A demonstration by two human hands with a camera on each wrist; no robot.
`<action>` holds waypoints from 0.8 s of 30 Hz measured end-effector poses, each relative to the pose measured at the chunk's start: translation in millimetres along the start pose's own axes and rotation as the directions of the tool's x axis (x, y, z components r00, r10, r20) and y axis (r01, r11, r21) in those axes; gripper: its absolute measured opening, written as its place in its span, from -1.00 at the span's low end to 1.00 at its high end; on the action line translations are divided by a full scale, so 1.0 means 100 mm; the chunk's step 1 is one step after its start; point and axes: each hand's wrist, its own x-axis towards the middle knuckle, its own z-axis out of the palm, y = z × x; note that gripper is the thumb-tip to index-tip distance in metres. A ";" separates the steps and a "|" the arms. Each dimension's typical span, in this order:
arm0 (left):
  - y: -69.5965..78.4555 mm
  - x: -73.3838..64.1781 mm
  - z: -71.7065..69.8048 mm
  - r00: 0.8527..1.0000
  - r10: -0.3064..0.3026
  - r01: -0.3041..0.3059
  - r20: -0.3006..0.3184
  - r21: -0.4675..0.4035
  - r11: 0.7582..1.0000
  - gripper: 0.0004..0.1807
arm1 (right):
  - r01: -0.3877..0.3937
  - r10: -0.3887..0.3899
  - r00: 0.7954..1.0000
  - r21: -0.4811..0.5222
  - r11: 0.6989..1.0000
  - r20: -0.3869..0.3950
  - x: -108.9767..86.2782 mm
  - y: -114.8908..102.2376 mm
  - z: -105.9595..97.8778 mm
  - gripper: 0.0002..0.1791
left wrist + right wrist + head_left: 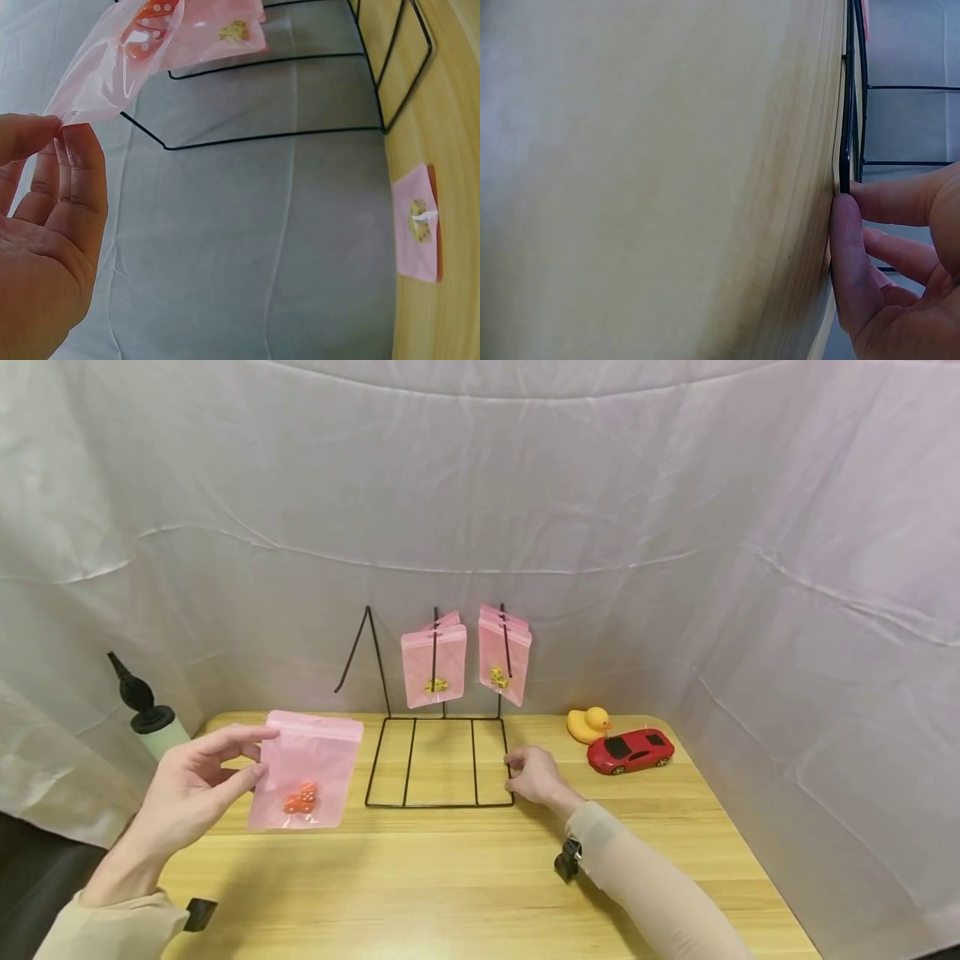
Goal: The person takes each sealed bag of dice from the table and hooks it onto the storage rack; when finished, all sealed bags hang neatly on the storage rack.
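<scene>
My left hand [183, 789] pinches a pink zip bag [322, 752] by its left edge, holding it up to the left of a black wire rack [440, 806]. Orange dice [302, 802] show through the bag near its bottom. Low on the right, my right hand [536, 774] grips the side wire of the rack's base between thumb and fingers; the right wrist view shows the thumb against the wire's corner [845, 176]. Pink bags with yellow dice hang on the middle hook [420, 664] and the right hook [487, 647].
Behind the right hand, a yellow rubber duck [587, 725] stands beside a red toy car [632, 752]. A balloon pump [153, 718] is at the far left. In the left wrist view another pink bag [409, 251] lies on the wooden table [450, 322]. Grey cloth [480, 485] surrounds the table.
</scene>
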 end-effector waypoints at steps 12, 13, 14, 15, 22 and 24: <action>0.09 0.15 0.11 0.998 -0.001 0.001 -0.068 0.006 1.000 -0.47 | 0.011 -0.011 1.000 -0.010 1.000 -0.002 0.01 0.02 -0.01 -0.47; 0.09 0.17 0.13 0.997 -0.011 0.012 -0.077 0.008 1.000 -0.47 | 0.012 -0.012 1.000 -0.011 1.000 -0.003 0.01 0.02 -0.01 -0.47; 0.08 0.19 0.14 0.996 -0.018 0.019 -0.084 0.011 1.000 -0.49 | 0.013 -0.013 1.000 -0.010 1.000 -0.003 0.01 0.02 -0.01 -0.47; 0.08 0.21 0.15 0.996 -0.023 0.026 -0.092 0.026 0.999 -0.49 | 0.014 -0.014 1.000 -0.009 1.000 -0.002 0.01 0.02 -0.01 -0.46; 0.02 0.29 0.22 0.993 -0.027 0.030 -0.117 0.024 0.999 -0.51 | 0.024 -0.024 1.000 -0.005 1.000 -0.005 0.01 0.02 0.00 -0.47; 0.01 0.29 0.23 0.992 -0.026 0.027 -0.121 0.007 1.000 -0.51 | 0.025 -0.025 1.000 -0.004 1.000 -0.007 0.01 0.02 -0.01 -0.47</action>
